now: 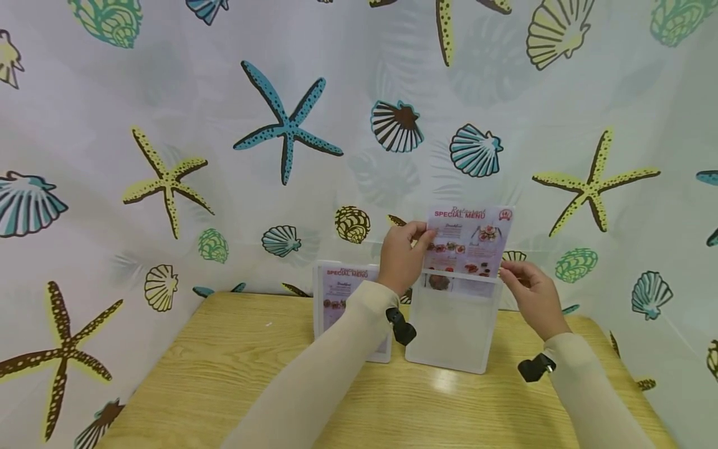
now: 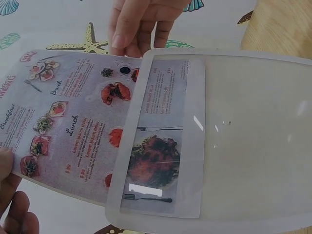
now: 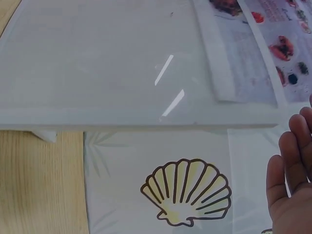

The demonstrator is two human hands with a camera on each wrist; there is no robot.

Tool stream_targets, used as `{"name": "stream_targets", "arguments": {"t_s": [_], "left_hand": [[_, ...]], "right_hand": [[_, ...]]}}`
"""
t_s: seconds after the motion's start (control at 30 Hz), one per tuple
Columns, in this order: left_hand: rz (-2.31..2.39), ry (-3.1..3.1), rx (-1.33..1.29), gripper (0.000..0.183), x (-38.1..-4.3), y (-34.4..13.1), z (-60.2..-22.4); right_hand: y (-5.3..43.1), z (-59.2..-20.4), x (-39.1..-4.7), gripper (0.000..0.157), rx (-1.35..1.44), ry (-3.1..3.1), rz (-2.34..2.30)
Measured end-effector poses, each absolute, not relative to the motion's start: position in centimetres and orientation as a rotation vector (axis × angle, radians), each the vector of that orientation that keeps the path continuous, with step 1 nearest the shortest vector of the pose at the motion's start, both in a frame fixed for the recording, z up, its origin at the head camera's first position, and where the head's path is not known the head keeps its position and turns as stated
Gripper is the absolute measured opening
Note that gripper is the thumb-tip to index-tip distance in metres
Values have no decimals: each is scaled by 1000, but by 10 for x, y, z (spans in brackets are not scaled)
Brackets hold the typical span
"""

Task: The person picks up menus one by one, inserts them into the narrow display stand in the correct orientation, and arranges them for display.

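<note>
A printed restaurant menu sheet (image 1: 468, 240) stands partly inside a clear, white-framed holder (image 1: 451, 327). Its lower strip, showing a plate of food (image 2: 153, 161), lies behind the clear panel; the rest sticks out above the frame's top edge. My left hand (image 1: 402, 255) pinches the sheet's left edge between thumb and fingers. Beside the sheet's right edge, close to the holder's upper corner, is my right hand (image 1: 531, 293), its fingers (image 3: 290, 151) loosely bent at the edge; whether they touch the paper is hard to tell.
Left of this holder, a second white-framed holder (image 1: 318, 312) with a similar menu inside stands partly behind my left forearm. Both are on a wooden table (image 1: 241, 355). A white curtain (image 1: 314, 206) printed with starfish and shells hangs behind and around the table.
</note>
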State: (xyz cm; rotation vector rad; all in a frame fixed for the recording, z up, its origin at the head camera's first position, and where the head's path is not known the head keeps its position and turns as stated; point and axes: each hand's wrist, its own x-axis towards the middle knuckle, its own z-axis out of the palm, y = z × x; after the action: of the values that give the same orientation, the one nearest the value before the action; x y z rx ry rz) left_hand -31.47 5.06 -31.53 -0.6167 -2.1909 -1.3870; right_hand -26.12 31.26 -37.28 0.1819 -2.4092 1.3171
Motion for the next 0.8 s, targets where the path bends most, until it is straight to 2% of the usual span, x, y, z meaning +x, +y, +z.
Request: {"name": "stream_targets", "arguments": {"t_s": [0.37, 0.8], "left_hand": [[-1403, -2258, -648, 21, -311, 47, -331], [-1371, -2243, -606, 24, -313, 43, -331]], "right_hand": [[303, -364, -264, 40, 163, -2355, 1305], [302, -369, -264, 34, 168, -2383, 1256]]}}
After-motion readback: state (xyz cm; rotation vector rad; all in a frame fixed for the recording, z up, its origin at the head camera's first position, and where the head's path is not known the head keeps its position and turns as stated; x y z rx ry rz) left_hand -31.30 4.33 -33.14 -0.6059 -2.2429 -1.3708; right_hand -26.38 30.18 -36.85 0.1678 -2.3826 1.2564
